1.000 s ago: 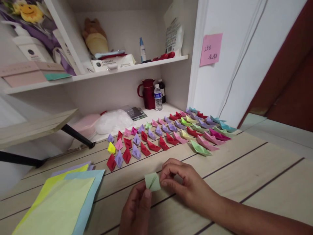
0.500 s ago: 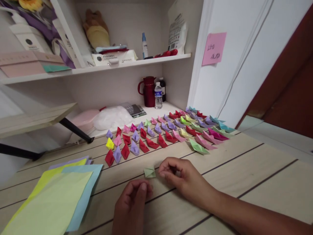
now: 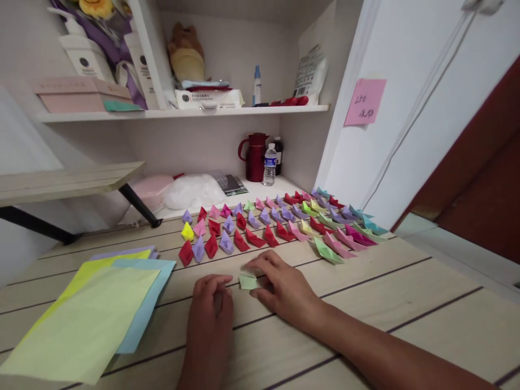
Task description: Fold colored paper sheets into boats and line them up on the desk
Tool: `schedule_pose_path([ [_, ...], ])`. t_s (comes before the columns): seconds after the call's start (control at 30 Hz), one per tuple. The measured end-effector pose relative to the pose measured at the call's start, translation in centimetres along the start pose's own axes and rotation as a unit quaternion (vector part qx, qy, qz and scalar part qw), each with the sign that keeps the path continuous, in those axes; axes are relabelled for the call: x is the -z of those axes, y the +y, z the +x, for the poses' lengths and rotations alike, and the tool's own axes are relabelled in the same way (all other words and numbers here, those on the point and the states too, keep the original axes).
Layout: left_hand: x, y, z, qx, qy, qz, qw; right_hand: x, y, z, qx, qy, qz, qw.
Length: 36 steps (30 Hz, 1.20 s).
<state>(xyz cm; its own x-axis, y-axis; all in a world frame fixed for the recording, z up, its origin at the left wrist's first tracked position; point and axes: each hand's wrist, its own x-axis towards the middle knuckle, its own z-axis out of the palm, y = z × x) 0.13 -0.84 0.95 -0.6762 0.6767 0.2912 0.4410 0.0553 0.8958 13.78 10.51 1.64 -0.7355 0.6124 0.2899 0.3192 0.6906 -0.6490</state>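
A small folded piece of pale green paper (image 3: 247,280) lies on the wooden slatted table between my two hands. My right hand (image 3: 282,284) reaches over its right side, forefinger above and thumb below with a gap between them; whether a fingertip touches the paper is hard to see. On the left, my left hand (image 3: 211,303) rests just short of the paper, fingers curved, thumb and forefinger apart, holding nothing. Beyond the hands stand rows of folded paper boats in several colours, among them a light green boat (image 3: 327,251) and a red boat (image 3: 186,253).
At the left lie loose paper sheets, a pale yellow-green sheet (image 3: 87,319) on top. A small raised stand (image 3: 73,181) rises behind them. Further back are a white plastic bag (image 3: 194,192), a dark red jug (image 3: 255,157) and a water bottle (image 3: 270,165) under a shelf (image 3: 268,111).
My right hand has moved left to the folded paper, its fingers spreading around it. My left hand has shifted slightly up and left, its thumb and forefinger parting. The camera view has tilted and shifted.
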Motion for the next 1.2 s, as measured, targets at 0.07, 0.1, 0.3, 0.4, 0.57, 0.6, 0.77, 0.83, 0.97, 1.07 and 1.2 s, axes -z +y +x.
schedule_pose_path([
  [0.07,0.1,0.0,0.0,0.018,-0.015,0.004,1.000,-0.4,-0.1,0.3,0.013,-0.005,-0.039,0.999],
  [0.1,0.2,0.0,-0.1,0.026,-0.024,0.010,0.999,-0.5,0.0,0.5,0.015,-0.003,-0.050,0.999],
  [0.3,0.2,-0.3,0.0,0.044,-0.045,0.023,0.998,-0.9,0.6,1.1,-0.004,0.039,-0.004,0.999],
  [0.4,0.2,-0.3,0.0,0.051,-0.052,0.022,0.997,-0.9,0.5,1.0,0.008,0.033,0.013,0.999],
  [0.57,0.5,0.7,-0.4,0.104,-0.047,-0.048,0.992,-0.6,-0.1,0.3,0.043,0.104,0.083,0.990],
  [0.6,0.6,1.0,-0.6,0.123,-0.045,-0.069,0.989,-0.5,-0.3,0.1,0.064,0.121,0.085,0.987],
  [0.77,0.1,2.4,-1.7,0.190,-0.120,-0.204,0.953,-0.1,-1.1,-1.1,0.197,0.118,0.046,0.972],
  [0.83,-0.2,2.6,-2.1,0.198,-0.168,-0.249,0.933,0.2,-1.3,-1.4,0.227,0.102,0.018,0.968],
  [0.97,-0.5,2.3,-2.3,0.216,-0.162,-0.255,0.928,0.6,-1.2,-1.4,0.231,0.067,0.033,0.970],
  [1.07,-0.4,2.0,-2.4,0.222,-0.148,-0.247,0.932,0.8,-0.9,-1.0,0.216,0.048,0.065,0.973],
  [1.2,-0.2,2.4,-2.4,0.218,-0.150,-0.239,0.934,0.9,-0.7,-1.1,0.228,0.052,0.033,0.972],
])
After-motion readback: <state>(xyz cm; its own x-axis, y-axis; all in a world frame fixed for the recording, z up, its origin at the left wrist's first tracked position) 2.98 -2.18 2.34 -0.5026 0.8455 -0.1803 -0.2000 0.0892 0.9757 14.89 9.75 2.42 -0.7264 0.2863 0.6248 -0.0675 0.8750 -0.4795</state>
